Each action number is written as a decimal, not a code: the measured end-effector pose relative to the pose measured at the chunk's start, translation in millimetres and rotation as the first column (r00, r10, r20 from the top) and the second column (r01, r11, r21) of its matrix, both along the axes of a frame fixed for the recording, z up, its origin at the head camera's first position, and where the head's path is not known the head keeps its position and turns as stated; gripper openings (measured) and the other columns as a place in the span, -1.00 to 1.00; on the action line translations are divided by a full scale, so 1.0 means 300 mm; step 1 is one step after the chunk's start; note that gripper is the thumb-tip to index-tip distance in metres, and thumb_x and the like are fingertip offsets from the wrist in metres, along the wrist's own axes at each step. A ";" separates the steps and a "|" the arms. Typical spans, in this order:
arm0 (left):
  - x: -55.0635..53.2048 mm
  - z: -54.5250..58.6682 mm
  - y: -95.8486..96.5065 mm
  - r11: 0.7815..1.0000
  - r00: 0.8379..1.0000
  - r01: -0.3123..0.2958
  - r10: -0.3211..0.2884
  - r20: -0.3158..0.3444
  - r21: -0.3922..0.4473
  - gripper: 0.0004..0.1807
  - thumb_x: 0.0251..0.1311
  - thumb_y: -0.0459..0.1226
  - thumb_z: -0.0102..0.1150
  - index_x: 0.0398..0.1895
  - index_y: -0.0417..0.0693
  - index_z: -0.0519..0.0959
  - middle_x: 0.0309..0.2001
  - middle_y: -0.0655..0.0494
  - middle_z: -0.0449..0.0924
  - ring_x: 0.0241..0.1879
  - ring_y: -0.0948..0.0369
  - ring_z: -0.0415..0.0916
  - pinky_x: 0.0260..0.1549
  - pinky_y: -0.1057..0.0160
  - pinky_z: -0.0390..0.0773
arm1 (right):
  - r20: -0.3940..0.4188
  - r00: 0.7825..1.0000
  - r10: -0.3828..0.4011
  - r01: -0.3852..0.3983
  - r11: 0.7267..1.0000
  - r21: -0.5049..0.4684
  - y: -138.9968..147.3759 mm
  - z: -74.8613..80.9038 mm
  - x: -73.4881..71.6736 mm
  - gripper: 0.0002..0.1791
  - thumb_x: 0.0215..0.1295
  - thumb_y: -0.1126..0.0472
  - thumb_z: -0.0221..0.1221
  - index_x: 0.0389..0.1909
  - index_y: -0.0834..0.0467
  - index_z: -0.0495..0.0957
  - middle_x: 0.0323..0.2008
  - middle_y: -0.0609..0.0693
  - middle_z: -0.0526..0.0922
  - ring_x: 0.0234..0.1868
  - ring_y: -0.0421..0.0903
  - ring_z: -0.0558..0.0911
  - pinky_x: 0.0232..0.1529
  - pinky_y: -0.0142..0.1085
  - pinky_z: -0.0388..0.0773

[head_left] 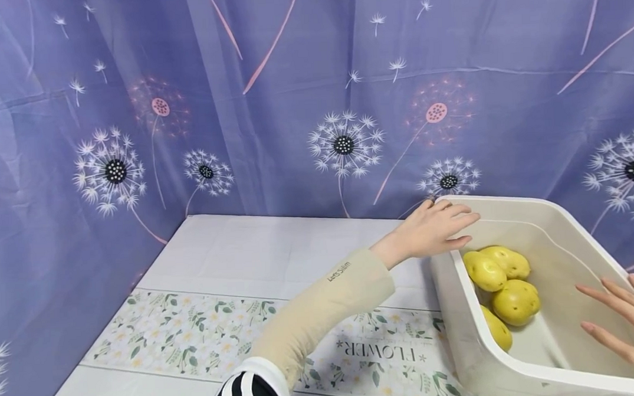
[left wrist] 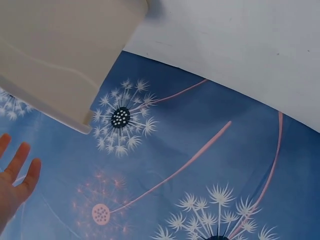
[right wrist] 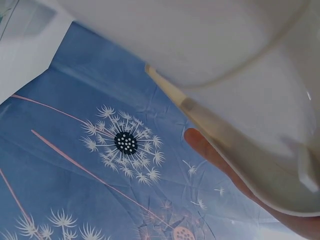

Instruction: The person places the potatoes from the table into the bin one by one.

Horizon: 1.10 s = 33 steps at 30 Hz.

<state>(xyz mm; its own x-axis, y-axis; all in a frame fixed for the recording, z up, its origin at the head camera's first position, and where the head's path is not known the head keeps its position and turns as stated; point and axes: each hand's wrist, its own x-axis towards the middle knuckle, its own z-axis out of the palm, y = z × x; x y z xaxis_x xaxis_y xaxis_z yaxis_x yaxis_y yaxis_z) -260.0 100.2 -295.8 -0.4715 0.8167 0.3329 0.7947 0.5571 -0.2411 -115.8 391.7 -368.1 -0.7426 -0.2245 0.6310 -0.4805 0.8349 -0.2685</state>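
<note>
A cream plastic bin [head_left: 516, 373] stands at the right of the table, with several yellow potatoes [head_left: 515, 303] grouped against its left inner wall. My left hand [head_left: 437, 228] is at the bin's back left corner in the head view, fingers spread and pointing right, holding nothing. In the left wrist view, part of that hand [left wrist: 17, 182] shows below the bin's rim. At the right edge of the head view, my right hand [head_left: 633, 326] has its fingers extended over the bin's right side, also holding nothing. The rim hides much of it in the right wrist view.
The white table [head_left: 234, 243] carries a floral strip [head_left: 195, 327] printed with the word FLOWER. A purple-blue curtain [head_left: 271, 123] with dandelions hangs behind and along the left of the table. The bin sits close to the curtain at its back.
</note>
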 end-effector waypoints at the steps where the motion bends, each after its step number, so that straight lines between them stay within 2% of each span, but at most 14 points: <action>1: 0.004 0.000 -0.002 1.000 1.000 0.007 -0.007 -0.007 0.001 -0.50 0.24 0.05 -0.19 0.25 0.23 0.24 0.22 0.31 0.29 0.18 0.30 0.25 0.05 0.25 0.33 | -0.009 1.000 0.004 -0.004 1.000 0.000 0.000 0.002 -0.001 -0.34 -0.07 0.15 0.30 0.17 -0.07 0.37 0.23 -0.46 0.04 0.32 -0.47 -0.14 0.37 -0.37 -0.38; 4: 0.018 0.000 -0.009 1.000 1.000 0.019 -0.019 -0.010 -0.011 -0.48 0.24 0.06 -0.18 0.27 0.25 0.22 0.22 0.32 0.29 0.18 0.31 0.25 -0.01 0.29 0.34 | -0.030 0.999 0.012 -0.012 1.000 0.002 0.002 0.005 -0.004 -0.35 -0.07 0.09 0.30 0.15 -0.10 0.38 0.17 -0.65 0.02 0.30 -0.54 -0.11 0.36 -0.44 -0.36; 9: 0.037 -0.004 -0.024 0.999 1.000 0.018 -0.018 -0.010 -0.045 -0.46 0.24 0.08 -0.21 0.29 0.28 0.16 0.24 0.32 0.27 0.19 0.30 0.22 0.00 0.29 0.33 | -0.036 0.999 0.000 0.000 1.000 0.012 0.004 0.006 -0.004 -0.35 -0.06 0.06 0.29 0.15 -0.07 0.38 0.17 -0.66 0.02 0.28 -0.58 -0.08 0.36 -0.47 -0.33; 15: 0.052 -0.017 -0.064 0.999 0.999 0.004 -0.005 -0.038 -0.045 -0.48 0.24 0.11 -0.23 0.26 0.29 0.21 0.21 0.35 0.31 0.14 0.30 0.27 -0.08 0.33 0.34 | -0.009 1.000 -0.009 0.009 1.000 0.020 0.009 0.002 -0.008 -0.33 -0.10 0.13 0.31 0.16 -0.01 0.39 0.19 -0.66 -0.01 0.29 -0.56 -0.12 0.35 -0.46 -0.37; 19: 0.055 -0.026 -0.099 0.999 0.999 -0.006 0.003 -0.046 -0.051 -0.50 0.25 0.09 -0.25 0.26 0.29 0.22 0.20 0.36 0.32 0.11 0.30 0.28 -0.10 0.32 0.33 | -0.016 1.000 0.000 0.000 1.000 0.024 0.010 0.003 -0.012 -0.33 -0.10 0.11 0.32 0.15 0.00 0.39 0.19 -0.65 0.01 0.28 -0.58 -0.10 0.35 -0.47 -0.35; 25: 0.061 -0.057 -0.158 1.000 0.996 0.019 -0.019 -0.087 0.002 -0.52 0.23 0.06 -0.20 0.21 0.25 0.31 0.15 0.33 0.40 0.05 0.29 0.35 -0.17 0.32 0.37 | -0.049 0.998 0.027 -0.026 0.999 0.024 0.011 0.006 -0.016 -0.38 -0.09 0.07 0.31 0.08 0.15 0.45 0.20 -0.64 0.05 0.28 -0.59 -0.04 0.35 -0.48 -0.30; 29: 0.067 -0.084 -0.194 1.000 0.998 -0.003 0.003 -0.070 -0.006 -0.53 0.24 0.06 -0.22 0.21 0.25 0.30 0.15 0.32 0.39 0.08 0.27 0.33 -0.09 0.28 0.36 | -0.062 0.997 0.044 -0.043 0.999 0.023 0.014 0.007 -0.018 -0.36 -0.06 -0.02 0.28 0.08 0.15 0.45 0.19 -0.63 0.07 0.28 -0.58 -0.03 0.36 -0.48 -0.29; 33: 0.077 -0.111 -0.229 0.999 0.997 -0.031 0.030 -0.071 -0.012 -0.53 0.25 0.07 -0.24 0.21 0.26 0.29 0.13 0.33 0.41 0.07 0.27 0.34 -0.11 0.27 0.37 | -0.079 0.995 0.061 -0.059 0.998 0.031 0.016 0.005 -0.020 -0.35 -0.05 -0.10 0.25 0.04 0.21 0.47 0.19 -0.62 0.09 0.28 -0.58 0.01 0.36 -0.48 -0.26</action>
